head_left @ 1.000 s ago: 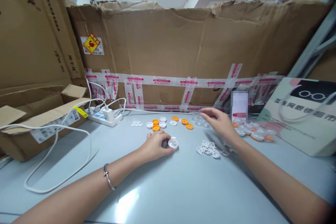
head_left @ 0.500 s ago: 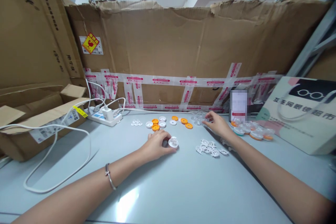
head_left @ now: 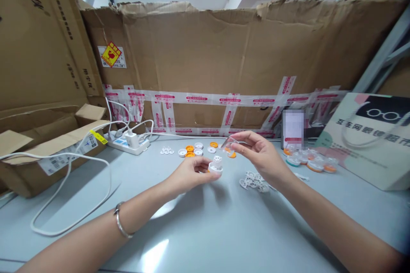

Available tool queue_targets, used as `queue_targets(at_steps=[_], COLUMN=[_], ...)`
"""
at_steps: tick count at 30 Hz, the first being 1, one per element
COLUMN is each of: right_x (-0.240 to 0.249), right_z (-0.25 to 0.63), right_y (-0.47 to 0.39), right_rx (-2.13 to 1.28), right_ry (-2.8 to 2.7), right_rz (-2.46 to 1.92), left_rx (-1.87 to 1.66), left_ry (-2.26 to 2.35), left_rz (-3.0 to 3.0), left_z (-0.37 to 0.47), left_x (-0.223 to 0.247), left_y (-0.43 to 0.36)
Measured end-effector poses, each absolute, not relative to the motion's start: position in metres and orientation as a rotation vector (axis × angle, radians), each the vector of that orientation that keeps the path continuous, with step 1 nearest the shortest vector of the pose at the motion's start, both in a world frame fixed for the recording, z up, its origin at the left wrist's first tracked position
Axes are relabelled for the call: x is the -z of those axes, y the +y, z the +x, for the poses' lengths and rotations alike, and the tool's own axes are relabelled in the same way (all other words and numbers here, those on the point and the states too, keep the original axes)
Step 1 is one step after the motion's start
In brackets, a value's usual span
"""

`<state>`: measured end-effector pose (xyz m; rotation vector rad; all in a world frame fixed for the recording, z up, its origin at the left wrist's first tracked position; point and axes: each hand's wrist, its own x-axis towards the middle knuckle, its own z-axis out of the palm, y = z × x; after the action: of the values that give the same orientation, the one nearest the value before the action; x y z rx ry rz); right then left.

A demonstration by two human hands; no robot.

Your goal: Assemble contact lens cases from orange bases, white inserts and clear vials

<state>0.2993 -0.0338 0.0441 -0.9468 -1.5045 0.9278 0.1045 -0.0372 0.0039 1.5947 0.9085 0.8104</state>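
Observation:
My left hand [head_left: 191, 174] is closed around the side of a small round white-and-orange plastic case [head_left: 215, 168], raised a little off the table. A white spoked piece stands up from the middle of that case. Between thumb and fingers, my right hand [head_left: 263, 151] pinches a clear plastic cover [head_left: 227, 143], tilted above and apart from the case. Behind my hands lie orange rings [head_left: 190, 148] and white rings [head_left: 198, 145]. Under my right wrist is a pile of white spoked plastic pieces [head_left: 253, 181], partly hidden.
Several capped cases [head_left: 315, 162] sit at the right beside a paper bag [head_left: 368, 140] and a phone [head_left: 293, 130]. Small white parts [head_left: 167, 150] lie left of the rings. A power strip [head_left: 131, 144], a looping white cable and an open carton [head_left: 60, 145] occupy the left.
My right hand has come from the clear covers at the back toward the left hand, bringing one cover. My left hand has lifted and tilted the case, showing its orange side.

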Motion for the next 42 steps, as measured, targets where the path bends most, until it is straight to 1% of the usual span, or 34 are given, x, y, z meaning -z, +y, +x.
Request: queue_targets(at_steps=[10, 24, 38, 42], right_x=[-0.055, -0.054, -0.049, -0.044], right_z=[0.286, 0.28, 0.281, 0.282], right_y=[-0.046, -0.056, -0.059, -0.057], right_rx=[-0.907, -1.016, -0.968, -1.003], right_ry=[-1.543, -1.595, -1.678, -1.701], right_rz=[-0.888, -0.819, -0.85, -0.825], left_rx=[-0.905, -0.966, -0.954, -0.917], left_ry=[0.787, 0.767, 0.735, 0.701], left_rz=[1.564, 1.601, 1.708, 1.698], left_z=[0.102, 0.102, 0.101, 0.101], left_x=[-0.023, -0.026, -0.023, -0.019], left_y=[-0.05, -0.056, -0.055, -0.054])
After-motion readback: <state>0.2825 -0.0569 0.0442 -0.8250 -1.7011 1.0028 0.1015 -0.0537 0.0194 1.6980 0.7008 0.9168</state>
